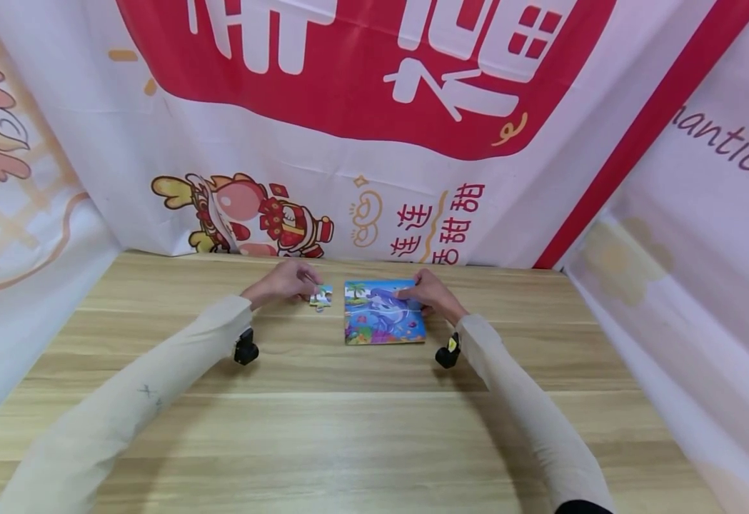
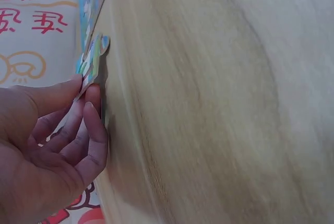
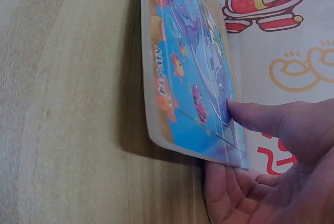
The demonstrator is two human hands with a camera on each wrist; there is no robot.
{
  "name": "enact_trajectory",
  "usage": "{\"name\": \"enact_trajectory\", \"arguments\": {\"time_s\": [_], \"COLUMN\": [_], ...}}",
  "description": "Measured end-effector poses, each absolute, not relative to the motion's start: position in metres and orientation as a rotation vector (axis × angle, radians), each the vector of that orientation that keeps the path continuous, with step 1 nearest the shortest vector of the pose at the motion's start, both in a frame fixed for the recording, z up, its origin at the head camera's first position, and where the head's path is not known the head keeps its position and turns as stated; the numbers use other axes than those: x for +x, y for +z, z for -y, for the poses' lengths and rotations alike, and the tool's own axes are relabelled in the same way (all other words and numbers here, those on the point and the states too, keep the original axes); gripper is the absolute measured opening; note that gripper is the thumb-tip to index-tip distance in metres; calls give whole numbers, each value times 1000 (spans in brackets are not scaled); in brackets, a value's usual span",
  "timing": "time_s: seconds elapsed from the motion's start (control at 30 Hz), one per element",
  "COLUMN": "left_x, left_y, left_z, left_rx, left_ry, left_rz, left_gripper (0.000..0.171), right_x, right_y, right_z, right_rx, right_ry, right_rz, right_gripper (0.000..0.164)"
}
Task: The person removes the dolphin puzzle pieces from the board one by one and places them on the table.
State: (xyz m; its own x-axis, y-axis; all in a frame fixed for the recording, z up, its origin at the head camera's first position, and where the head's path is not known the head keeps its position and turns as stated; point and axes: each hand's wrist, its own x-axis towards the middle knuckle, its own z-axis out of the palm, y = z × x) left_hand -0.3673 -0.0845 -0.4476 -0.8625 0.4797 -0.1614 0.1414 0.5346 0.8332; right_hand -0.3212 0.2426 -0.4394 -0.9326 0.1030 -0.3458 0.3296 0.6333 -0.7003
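Note:
My left hand (image 1: 289,280) pinches a small jigsaw piece (image 1: 320,296) with a palm tree on it, low over the table just left of the puzzle. In the left wrist view the piece (image 2: 92,63) sits between thumb and forefinger, its knob pointing away from the hand. A square jigsaw puzzle (image 1: 383,321) shows a purple dolphin, coral and fish under water. My right hand (image 1: 437,294) grips its right edge. Seen from the right wrist, the thumb lies on the picture side of the puzzle (image 3: 201,78), and the other fingers are at its edge and underneath, partly hidden.
Both hands work at the far part of a wood-grain table (image 1: 323,435). A white and red printed cloth (image 1: 348,128) hangs behind the table's back edge. More printed cloth (image 1: 689,307) closes off the right side. Each wrist carries a small black camera (image 1: 245,348).

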Motion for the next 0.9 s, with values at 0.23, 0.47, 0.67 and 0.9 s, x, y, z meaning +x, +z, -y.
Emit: {"name": "enact_trajectory", "arguments": {"time_s": [0.23, 0.47, 0.67, 0.9], "left_x": [-366, -366, -365, -362], "left_y": [-449, -447, -446, -444], "left_z": [74, 72, 73, 72], "left_rx": [476, 470, 515, 533], "left_ry": [1202, 1207, 1156, 1044], "left_rz": [-2477, -2488, -2499, -2502], "left_gripper": [17, 15, 21, 31], "right_x": [-320, -320, -318, -320], "right_y": [-439, -437, -435, -438], "right_z": [-242, -241, -242, -244], "right_rx": [351, 389, 375, 361], "right_ry": [-1210, -1195, -1218, -1245], "right_rz": [-2568, -2577, -2570, -2550], "right_gripper": [47, 45, 46, 47]}}
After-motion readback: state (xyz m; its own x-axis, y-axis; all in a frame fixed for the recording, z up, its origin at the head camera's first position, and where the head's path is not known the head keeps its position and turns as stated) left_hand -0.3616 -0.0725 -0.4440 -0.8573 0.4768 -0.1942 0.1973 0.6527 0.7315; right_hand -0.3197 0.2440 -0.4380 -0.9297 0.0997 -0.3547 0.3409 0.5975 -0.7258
